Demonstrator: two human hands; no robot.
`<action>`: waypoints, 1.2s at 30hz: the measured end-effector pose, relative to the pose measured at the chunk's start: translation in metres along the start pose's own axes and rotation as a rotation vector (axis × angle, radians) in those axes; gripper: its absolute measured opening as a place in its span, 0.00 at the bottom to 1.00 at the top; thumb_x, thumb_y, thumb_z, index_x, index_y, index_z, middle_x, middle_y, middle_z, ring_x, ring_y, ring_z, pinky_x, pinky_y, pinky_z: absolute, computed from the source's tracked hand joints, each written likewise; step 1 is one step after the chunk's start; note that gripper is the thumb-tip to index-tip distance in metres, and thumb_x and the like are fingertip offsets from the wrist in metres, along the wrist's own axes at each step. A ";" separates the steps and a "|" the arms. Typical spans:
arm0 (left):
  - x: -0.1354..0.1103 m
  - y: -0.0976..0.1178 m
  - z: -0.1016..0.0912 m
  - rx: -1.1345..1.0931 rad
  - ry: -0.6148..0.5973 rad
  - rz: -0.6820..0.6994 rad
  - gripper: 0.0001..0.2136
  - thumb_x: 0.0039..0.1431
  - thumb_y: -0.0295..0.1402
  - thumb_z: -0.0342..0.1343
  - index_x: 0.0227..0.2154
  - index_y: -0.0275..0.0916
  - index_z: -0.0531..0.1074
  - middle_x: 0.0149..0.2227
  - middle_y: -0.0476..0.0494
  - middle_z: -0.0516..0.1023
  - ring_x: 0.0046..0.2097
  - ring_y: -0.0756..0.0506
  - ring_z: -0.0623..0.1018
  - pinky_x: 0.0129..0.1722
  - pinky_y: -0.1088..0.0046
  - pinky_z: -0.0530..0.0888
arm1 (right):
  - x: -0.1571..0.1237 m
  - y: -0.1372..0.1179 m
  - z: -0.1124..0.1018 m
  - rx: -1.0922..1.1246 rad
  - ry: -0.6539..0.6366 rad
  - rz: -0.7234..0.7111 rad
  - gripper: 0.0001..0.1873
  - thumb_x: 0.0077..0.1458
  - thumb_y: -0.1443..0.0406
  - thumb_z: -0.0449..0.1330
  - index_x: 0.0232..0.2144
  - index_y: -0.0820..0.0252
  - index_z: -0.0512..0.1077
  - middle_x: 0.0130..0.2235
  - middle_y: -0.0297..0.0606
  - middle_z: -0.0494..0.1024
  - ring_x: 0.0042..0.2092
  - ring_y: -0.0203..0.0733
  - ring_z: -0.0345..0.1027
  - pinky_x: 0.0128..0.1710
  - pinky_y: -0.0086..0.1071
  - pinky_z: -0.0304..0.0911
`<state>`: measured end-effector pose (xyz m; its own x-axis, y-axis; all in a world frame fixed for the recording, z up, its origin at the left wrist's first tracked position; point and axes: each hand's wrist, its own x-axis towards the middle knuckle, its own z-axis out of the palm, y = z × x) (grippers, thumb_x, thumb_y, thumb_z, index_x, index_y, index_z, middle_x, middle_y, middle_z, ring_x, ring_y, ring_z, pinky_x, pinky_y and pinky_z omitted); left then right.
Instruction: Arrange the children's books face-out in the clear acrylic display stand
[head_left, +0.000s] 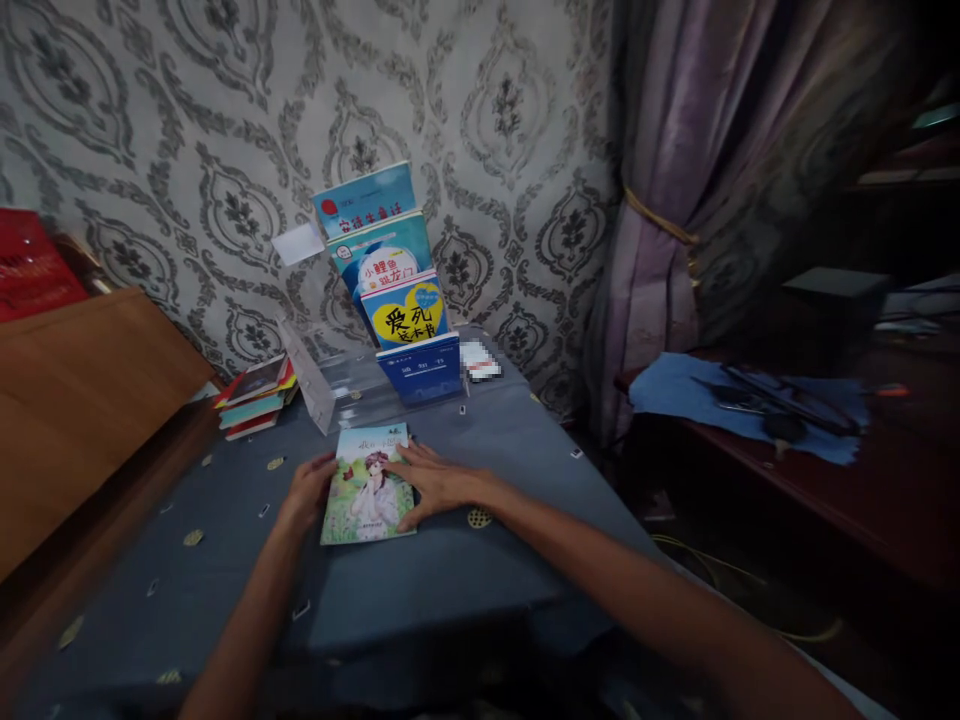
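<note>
A thin book with an illustrated green cover [360, 498] lies flat on the blue-grey tablecloth [420, 590]. My left hand [307, 492] rests against its left edge, fingers curled at the edge. My right hand [439, 482] lies flat on the book's right side, fingers spread over the cover. Behind the book stands a clear acrylic tiered rack [330, 385] holding several blue-covered books [405, 300] stepped one above another.
A small stack of books [255, 397] sits left of the rack. A wooden panel [82, 400] leans at the left. Patterned wallpaper [225, 120] backs the table, a purple curtain [675, 180] hangs to the right, and a side table with a blue cloth [675, 385] stands beyond.
</note>
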<state>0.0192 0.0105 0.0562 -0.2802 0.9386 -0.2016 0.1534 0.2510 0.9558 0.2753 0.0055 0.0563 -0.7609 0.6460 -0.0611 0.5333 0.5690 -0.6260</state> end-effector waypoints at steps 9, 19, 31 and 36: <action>-0.013 -0.009 -0.004 -0.354 -0.243 -0.081 0.09 0.54 0.22 0.62 0.39 0.31 0.74 0.31 0.39 0.84 0.30 0.41 0.84 0.33 0.68 0.82 | 0.017 0.020 -0.004 0.252 0.389 0.102 0.50 0.47 0.62 0.73 0.68 0.60 0.56 0.65 0.55 0.65 0.61 0.57 0.67 0.59 0.46 0.63; -0.002 -0.001 0.027 -0.412 -0.418 -0.049 0.14 0.52 0.25 0.65 0.43 0.31 0.74 0.36 0.35 0.85 0.36 0.38 0.85 0.39 0.64 0.83 | 0.011 0.046 -0.028 0.867 0.269 0.321 0.14 0.53 0.61 0.68 0.24 0.61 0.69 0.19 0.27 0.72 0.17 0.25 0.59 0.15 0.20 0.49; -0.003 0.037 0.070 -0.384 -0.493 0.103 0.21 0.46 0.35 0.71 0.43 0.35 0.75 0.38 0.41 0.84 0.34 0.44 0.83 0.36 0.71 0.79 | -0.027 0.066 -0.080 0.785 0.313 0.152 0.15 0.49 0.56 0.69 0.29 0.60 0.71 0.21 0.29 0.71 0.19 0.30 0.60 0.18 0.25 0.48; 0.003 0.063 0.077 -0.274 -0.512 0.274 0.24 0.45 0.43 0.70 0.44 0.38 0.75 0.37 0.43 0.83 0.33 0.45 0.81 0.32 0.73 0.76 | -0.034 0.062 -0.101 0.705 0.429 0.056 0.15 0.50 0.55 0.68 0.30 0.59 0.71 0.22 0.29 0.70 0.20 0.31 0.61 0.20 0.26 0.53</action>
<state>0.1007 0.0471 0.0999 0.2336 0.9713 0.0458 -0.1117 -0.0200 0.9935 0.3715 0.0702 0.0977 -0.4570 0.8832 0.1055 0.1009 0.1693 -0.9804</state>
